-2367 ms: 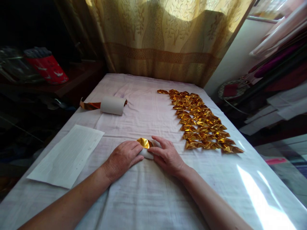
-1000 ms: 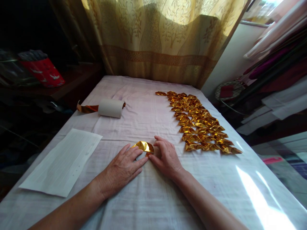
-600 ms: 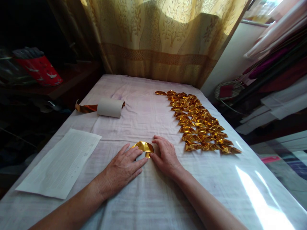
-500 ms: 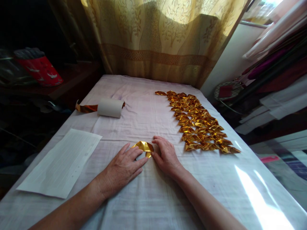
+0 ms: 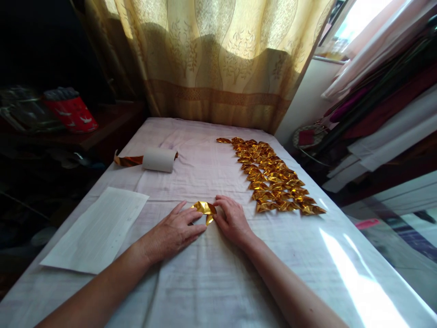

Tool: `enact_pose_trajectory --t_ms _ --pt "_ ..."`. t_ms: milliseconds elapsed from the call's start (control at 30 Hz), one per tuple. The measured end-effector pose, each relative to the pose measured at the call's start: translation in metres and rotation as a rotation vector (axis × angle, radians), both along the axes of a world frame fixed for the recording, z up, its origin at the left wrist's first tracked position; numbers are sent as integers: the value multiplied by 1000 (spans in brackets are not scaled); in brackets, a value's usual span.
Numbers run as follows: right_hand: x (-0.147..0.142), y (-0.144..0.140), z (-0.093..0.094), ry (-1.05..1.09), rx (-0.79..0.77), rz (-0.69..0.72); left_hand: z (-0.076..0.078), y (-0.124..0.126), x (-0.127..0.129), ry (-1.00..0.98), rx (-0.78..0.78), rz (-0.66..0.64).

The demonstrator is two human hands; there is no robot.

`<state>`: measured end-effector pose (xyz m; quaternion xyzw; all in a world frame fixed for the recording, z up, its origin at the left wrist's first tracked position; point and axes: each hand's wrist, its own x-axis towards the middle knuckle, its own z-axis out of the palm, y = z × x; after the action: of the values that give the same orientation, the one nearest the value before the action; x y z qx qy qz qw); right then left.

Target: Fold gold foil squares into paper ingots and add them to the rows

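On the cloth in front of me lies a piece of folded gold foil paper, with a pale side showing below its shiny band. My left hand grips its left end, thumb below and fingers over the top. The right end is pinched between thumb and fingers of my right hand. Parts of the foil are hidden under my fingers. To the right, several folded gold foil ingots sit in close rows.
A white cloth covers the table. A printed paper sheet lies at left, and behind it a pale roll with coppery foil sticking out. A red cup stands on a dark side surface; a curtain hangs behind.
The camera view has shifted, so the table items appear slightly lower and the ingots further left. Both hands stay at the foil; its band looks slightly more folded at the right end.
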<state>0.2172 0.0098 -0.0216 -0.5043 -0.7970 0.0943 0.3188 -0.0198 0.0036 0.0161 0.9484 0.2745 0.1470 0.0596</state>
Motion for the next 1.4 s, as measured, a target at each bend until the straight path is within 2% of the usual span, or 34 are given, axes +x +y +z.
enact_pose_trajectory --t_ms 133,267,367,467,600,767,933,1167,1400 --pt "-2 -4 0 -45 80 -2 -3 7 -4 -151 33 -2" --pt "-4 -5 -1 -107 134 27 -3 15 -18 -342 86 170" --pt "-5 -6 1 -105 140 38 -1 18 -29 -291 63 249" --pt "-5 -7 5 -93 116 56 -3 19 -33 -207 17 208" --pt "-7 -8 8 -85 96 67 -9 19 -24 -197 -20 135" --pt "-10 -7 8 -75 81 70 -12 19 -14 -178 -55 165" --pt "-10 -7 12 -147 79 124 -10 23 -16 -107 22 100" --pt "-3 -9 29 -226 6 273 -1 30 -14 60 205 -27" --pt "-2 -6 32 -269 -8 275 -3 32 -10 73 299 -77"
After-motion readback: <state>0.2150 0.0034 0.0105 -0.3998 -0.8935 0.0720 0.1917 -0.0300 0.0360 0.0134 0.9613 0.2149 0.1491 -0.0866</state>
